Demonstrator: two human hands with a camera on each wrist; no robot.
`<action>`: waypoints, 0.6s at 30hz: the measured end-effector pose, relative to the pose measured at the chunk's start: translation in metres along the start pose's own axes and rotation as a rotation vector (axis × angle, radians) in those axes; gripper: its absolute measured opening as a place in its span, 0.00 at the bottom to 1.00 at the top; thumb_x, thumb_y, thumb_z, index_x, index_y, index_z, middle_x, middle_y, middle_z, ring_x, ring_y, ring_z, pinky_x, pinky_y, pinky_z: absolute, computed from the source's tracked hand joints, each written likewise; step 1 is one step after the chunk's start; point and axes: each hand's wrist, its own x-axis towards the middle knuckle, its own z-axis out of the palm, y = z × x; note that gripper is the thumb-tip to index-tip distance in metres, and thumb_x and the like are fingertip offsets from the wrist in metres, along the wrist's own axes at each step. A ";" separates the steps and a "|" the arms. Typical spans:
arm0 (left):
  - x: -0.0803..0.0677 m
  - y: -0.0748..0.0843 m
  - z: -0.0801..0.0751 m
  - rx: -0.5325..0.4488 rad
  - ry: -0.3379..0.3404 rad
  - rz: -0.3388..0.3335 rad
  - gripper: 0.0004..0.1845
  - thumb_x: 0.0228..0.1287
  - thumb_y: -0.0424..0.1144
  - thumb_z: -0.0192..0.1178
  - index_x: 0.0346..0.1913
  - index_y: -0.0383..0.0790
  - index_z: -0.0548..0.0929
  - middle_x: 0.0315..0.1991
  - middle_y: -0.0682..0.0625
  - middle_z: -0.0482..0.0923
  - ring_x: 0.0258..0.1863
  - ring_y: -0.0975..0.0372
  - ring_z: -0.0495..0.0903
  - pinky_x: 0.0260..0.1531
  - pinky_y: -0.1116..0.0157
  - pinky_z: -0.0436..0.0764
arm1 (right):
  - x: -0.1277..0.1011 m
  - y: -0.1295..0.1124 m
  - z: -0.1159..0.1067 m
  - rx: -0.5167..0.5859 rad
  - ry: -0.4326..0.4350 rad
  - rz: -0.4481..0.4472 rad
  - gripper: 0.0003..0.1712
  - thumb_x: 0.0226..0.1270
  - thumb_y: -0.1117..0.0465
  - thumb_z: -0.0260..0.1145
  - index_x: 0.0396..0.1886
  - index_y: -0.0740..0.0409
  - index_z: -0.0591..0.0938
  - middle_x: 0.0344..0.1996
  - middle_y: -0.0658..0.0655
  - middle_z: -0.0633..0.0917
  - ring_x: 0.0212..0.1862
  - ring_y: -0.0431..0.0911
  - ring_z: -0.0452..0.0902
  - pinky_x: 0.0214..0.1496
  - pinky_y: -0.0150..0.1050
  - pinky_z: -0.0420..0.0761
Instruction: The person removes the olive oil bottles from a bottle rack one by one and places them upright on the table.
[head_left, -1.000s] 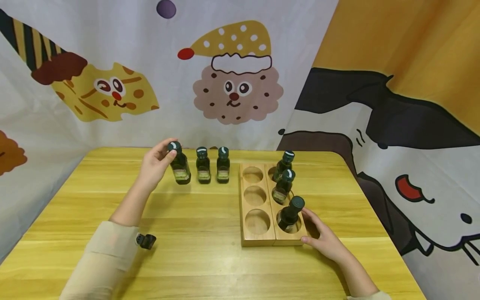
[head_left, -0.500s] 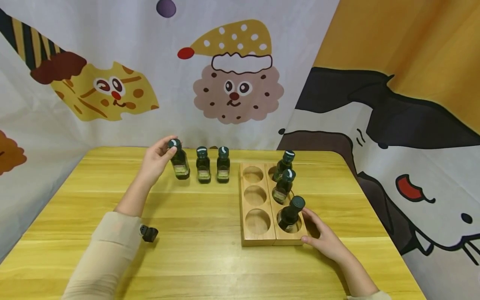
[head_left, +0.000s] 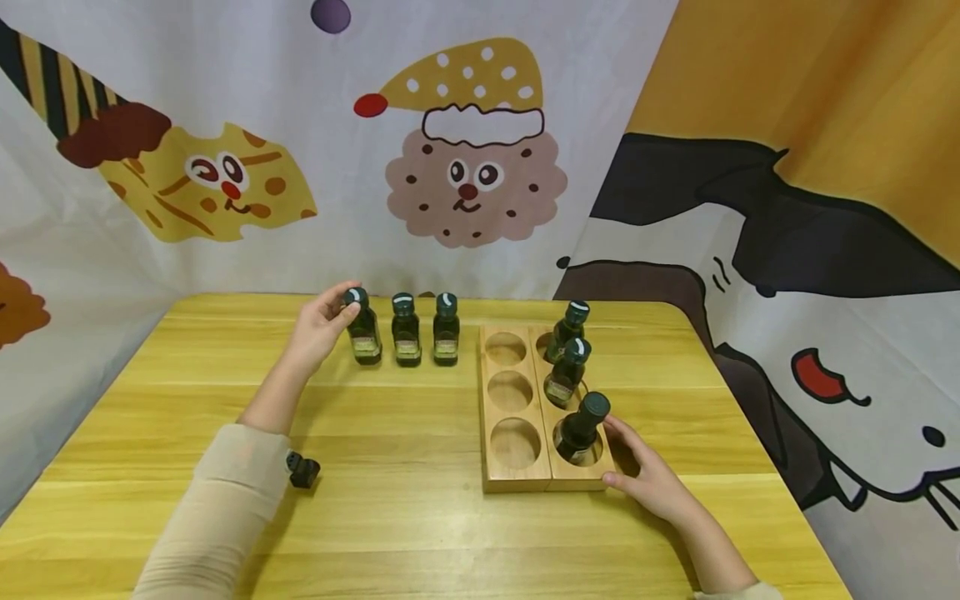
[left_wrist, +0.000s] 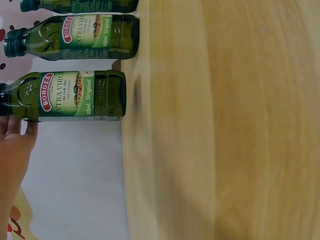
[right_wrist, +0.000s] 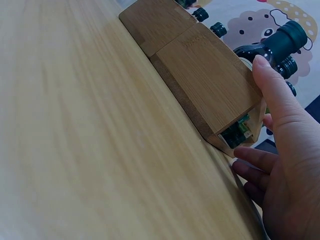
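Observation:
My left hand [head_left: 322, 327] grips the cap of the leftmost of three small green olive oil bottles [head_left: 363, 335], which stands upright on the yellow wooden table [head_left: 405, 508]. The left wrist view shows that bottle [left_wrist: 75, 95] with my fingers [left_wrist: 12, 145] at its neck. A wooden rack [head_left: 517, 477] with six round holes lies right of centre. Its right column holds three bottles, the nearest [head_left: 581, 427] leaning. My right hand [head_left: 647, 477] rests with relaxed fingers against the rack's near right corner [right_wrist: 200, 70], thumb [right_wrist: 267, 80] beside that bottle [right_wrist: 280, 42].
Two more bottles [head_left: 407, 333] [head_left: 446, 332] stand in the row beside the held one, near the table's back edge. The rack's left column has three vacant holes [head_left: 510, 390]. Cartoon-printed cloth walls close in the table at the back and right.
My left hand has shifted the leftmost bottle slightly right, from tilted to upright beside the other two. The right hand and rack have stayed still.

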 end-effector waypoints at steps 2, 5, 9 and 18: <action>-0.002 0.005 0.002 0.006 -0.006 -0.008 0.22 0.71 0.31 0.53 0.66 0.28 0.68 0.59 0.30 0.70 0.39 0.67 0.74 0.32 0.74 0.71 | 0.000 0.001 0.000 0.002 0.000 0.000 0.50 0.53 0.69 0.73 0.74 0.53 0.59 0.63 0.68 0.70 0.63 0.31 0.60 0.62 0.19 0.53; -0.003 0.005 0.002 0.006 -0.012 -0.013 0.22 0.72 0.30 0.52 0.66 0.27 0.68 0.59 0.30 0.70 0.41 0.66 0.75 0.34 0.73 0.72 | 0.001 0.001 0.000 0.004 -0.002 -0.002 0.50 0.53 0.69 0.73 0.74 0.53 0.59 0.63 0.68 0.70 0.63 0.31 0.60 0.62 0.20 0.53; 0.001 -0.011 0.001 -0.017 -0.007 -0.023 0.23 0.71 0.32 0.53 0.66 0.30 0.68 0.60 0.32 0.71 0.45 0.68 0.75 0.38 0.73 0.74 | 0.001 0.002 0.000 0.000 -0.002 -0.001 0.50 0.53 0.68 0.73 0.74 0.52 0.59 0.63 0.68 0.70 0.63 0.32 0.61 0.62 0.20 0.53; 0.006 -0.030 0.000 -0.037 0.009 -0.025 0.23 0.71 0.35 0.54 0.66 0.32 0.69 0.61 0.34 0.71 0.49 0.66 0.75 0.46 0.75 0.75 | 0.001 0.002 0.000 -0.010 -0.004 0.007 0.50 0.53 0.68 0.73 0.74 0.52 0.59 0.62 0.68 0.71 0.63 0.34 0.61 0.62 0.20 0.54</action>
